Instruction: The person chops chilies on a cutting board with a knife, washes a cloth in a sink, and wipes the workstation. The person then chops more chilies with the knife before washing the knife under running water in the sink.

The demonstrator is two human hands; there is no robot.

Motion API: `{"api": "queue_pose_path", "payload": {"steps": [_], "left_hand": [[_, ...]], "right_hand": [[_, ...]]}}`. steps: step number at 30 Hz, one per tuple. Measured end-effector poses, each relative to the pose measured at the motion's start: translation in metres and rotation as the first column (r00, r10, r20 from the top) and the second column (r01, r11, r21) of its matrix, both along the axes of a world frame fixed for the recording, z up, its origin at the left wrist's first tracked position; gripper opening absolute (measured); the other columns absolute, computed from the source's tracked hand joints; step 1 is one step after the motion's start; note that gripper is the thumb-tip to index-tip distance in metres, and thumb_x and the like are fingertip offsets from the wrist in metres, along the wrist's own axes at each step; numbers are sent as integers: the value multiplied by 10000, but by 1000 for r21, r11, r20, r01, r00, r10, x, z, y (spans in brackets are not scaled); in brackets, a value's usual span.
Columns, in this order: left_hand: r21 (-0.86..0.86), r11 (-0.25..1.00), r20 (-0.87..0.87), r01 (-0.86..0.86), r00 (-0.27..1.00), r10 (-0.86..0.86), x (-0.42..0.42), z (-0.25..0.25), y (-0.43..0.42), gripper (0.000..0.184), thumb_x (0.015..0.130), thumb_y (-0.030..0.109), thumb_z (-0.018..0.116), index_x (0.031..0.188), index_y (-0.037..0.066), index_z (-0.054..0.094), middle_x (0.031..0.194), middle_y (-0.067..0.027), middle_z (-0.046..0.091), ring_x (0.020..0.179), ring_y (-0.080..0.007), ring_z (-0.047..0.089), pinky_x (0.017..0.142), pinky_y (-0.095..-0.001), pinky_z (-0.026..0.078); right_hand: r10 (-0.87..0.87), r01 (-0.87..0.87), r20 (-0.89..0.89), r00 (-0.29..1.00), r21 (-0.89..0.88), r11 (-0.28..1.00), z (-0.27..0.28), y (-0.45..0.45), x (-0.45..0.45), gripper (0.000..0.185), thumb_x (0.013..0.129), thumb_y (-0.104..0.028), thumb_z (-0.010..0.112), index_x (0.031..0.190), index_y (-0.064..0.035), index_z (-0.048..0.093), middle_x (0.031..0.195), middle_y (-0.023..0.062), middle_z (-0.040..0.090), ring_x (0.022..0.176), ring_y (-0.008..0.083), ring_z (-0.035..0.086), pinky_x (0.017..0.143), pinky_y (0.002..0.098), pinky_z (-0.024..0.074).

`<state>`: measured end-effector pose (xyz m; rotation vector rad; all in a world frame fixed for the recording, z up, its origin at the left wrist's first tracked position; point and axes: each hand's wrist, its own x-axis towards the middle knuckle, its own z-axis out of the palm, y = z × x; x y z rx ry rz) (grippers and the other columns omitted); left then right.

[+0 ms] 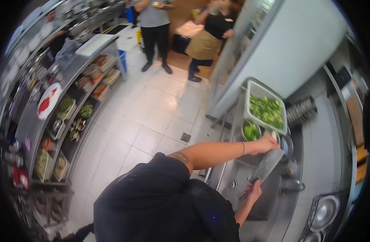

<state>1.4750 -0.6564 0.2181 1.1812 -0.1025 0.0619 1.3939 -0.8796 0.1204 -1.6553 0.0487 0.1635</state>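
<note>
My right hand (252,192) is wrapped around the dark handle of a cleaver (268,164), its broad blade tilted up over the sink (243,171). At the far end of the blade is my left hand (267,144), fingers curled in against it; the fingertips are partly hidden. Close beyond that hand stands a bowl of green vegetable pieces (250,131). Behind the bowl, a white basket (249,97) holds chopped greens (266,111). A faucet (293,185) juts over the sink's right side.
Stacked metal containers (301,111) stand right of the basket, and metal bowls (326,211) sit at lower right. Across the tiled floor (148,133), a shelved steel counter (40,131) carries food trays and a white plate (49,101). Two people (154,36) stand at the back; another is at far left.
</note>
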Motion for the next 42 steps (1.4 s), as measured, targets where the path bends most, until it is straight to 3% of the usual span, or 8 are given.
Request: {"api": "queue_pose_path", "payload": {"steps": [7, 15, 17, 23, 30, 34, 38, 42], "left_hand": [[45, 994, 47, -104, 994, 102, -1, -17, 114, 258, 966, 241, 657, 811, 44, 714, 701, 40, 580, 611, -64, 483, 522, -275, 378], [21, 898, -59, -439, 897, 439, -81, -43, 328, 276, 965, 306, 673, 877, 50, 724, 720, 47, 588, 636, -58, 499, 548, -266, 413], [6, 873, -41, -487, 872, 487, -106, -50, 387, 278, 967, 325, 672, 931, 57, 737, 775, 54, 614, 683, -51, 528, 569, -257, 437], [241, 621, -25, -746, 635, 772, -221, -47, 547, 250, 969, 301, 661, 976, 61, 732, 843, 30, 668, 738, -57, 582, 632, -252, 487], [28, 331, 39, -943, 332, 942, -345, -13, 627, 181, 928, 239, 733, 923, 60, 710, 868, 11, 693, 771, -78, 617, 707, -275, 499], [124, 278, -41, -952, 275, 961, -379, -84, 668, 163, 901, 208, 765, 869, 66, 693, 825, 13, 693, 748, -79, 615, 707, -284, 507], [108, 282, -178, -953, 260, 949, -373, -142, 654, 119, 889, 134, 754, 855, 36, 696, 817, -33, 714, 742, -106, 650, 678, -279, 515], [251, 329, -338, -910, 236, 911, -384, -238, 663, 44, 872, 19, 691, 875, -22, 707, 769, -74, 705, 693, -131, 653, 655, -277, 518]], "right_hand": [[96, -96, -36, 995, 11, 995, -12, 99, 28, 557, 960, -534, 616, 776, -10, 596, 542, 41, 508, 422, 138, 491, 383, 272, 384], [418, -419, -74, 905, 0, 908, -35, 304, 29, 501, 956, -464, 660, 753, -8, 623, 591, 40, 557, 463, 118, 506, 410, 271, 394], [565, -563, -71, 822, 49, 825, -42, 365, 22, 493, 953, -469, 665, 761, -16, 626, 616, 42, 574, 471, 121, 508, 414, 272, 396], [806, -808, -67, 589, -3, 590, -48, 557, -17, 534, 971, -509, 617, 794, -5, 650, 598, 23, 558, 484, 112, 509, 440, 262, 390], [953, -952, 54, 298, 89, 292, -26, 718, -97, 566, 985, -489, 609, 748, 24, 641, 541, 9, 505, 456, 84, 461, 430, 244, 358], [990, -986, 18, 142, 94, 140, -32, 786, -116, 558, 986, -506, 599, 764, 4, 629, 546, 14, 507, 444, 92, 459, 427, 237, 365], [984, -976, -8, 178, 123, 177, -19, 860, -130, 562, 994, -508, 582, 762, 3, 619, 547, 16, 501, 440, 96, 458, 421, 249, 366], [991, -978, -26, 133, 160, 135, -6, 941, -136, 558, 995, -521, 570, 778, -8, 602, 563, 14, 499, 448, 103, 467, 430, 251, 378]]}}
